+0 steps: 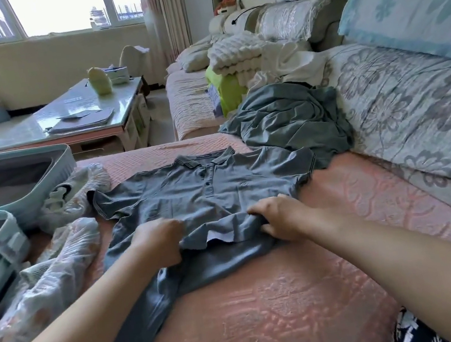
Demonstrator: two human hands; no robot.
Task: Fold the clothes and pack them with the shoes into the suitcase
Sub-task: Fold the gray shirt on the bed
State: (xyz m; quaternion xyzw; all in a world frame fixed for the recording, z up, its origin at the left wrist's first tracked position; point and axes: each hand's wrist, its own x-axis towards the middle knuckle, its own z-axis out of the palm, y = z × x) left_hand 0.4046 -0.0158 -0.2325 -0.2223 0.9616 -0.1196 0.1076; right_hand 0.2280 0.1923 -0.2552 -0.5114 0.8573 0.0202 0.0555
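Grey polo shirt (191,188) lies front-up on the pink sofa cover (270,311), collar away from us, buttons showing. Our left hand (160,241) and right hand (277,218) sit at its lower hem, which is lifted and bunched toward the chest. The grip of each hand is clamped on hem fabric, fingers curled into it. Open pale-teal suitcase (63,164) at far left. Two shoes in clear plastic covers: far shoe (74,192) against the suitcase rim, near shoe (58,277) just beside the shirt's side. A second grey garment (290,119) lies crumpled behind the shirt's other sleeve. Glossy table (62,117) stands beyond the suitcase.
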